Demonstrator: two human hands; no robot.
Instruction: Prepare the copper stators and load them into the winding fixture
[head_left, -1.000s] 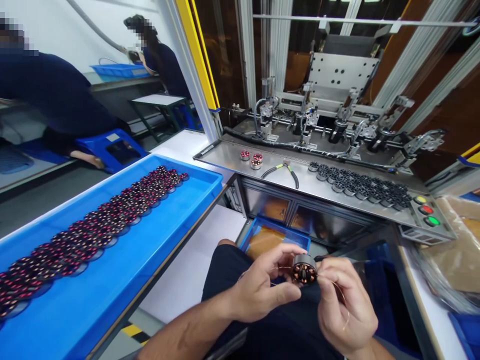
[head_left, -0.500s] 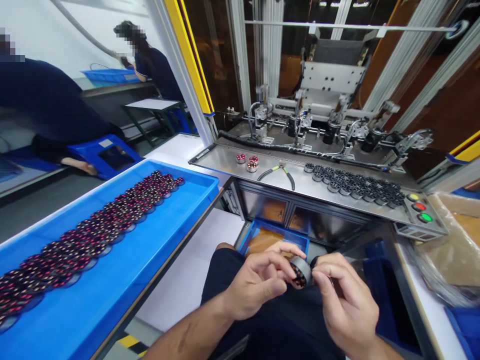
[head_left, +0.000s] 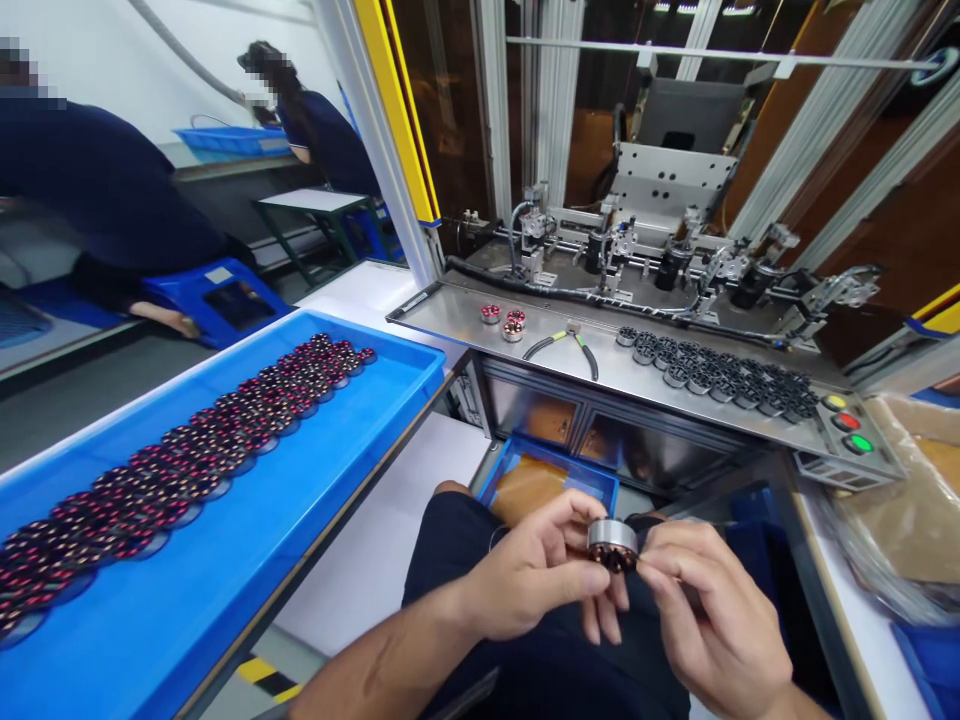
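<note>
A round part with a silver metal ring and copper windings is held above my lap, its copper side turned down towards me. My left hand grips it from the left between thumb and fingers. On its right side the fingertips of my right hand are pinched together at its lower edge; whether they hold something small there is hidden. Two red-topped round parts and a copper-coloured one stand on the metal ledge, left of pliers with black and green handles.
Rows of dark ring parts cover the ledge's right half, beside a button box. Behind is a machine with clamps. A blue tray of wound parts lies left. Two people sit at the upper left; a plastic-lined box stands right.
The held part has turned so its silver rim faces up and its copper side down. My right hand has shifted slightly right and down. The view has moved a little.
</note>
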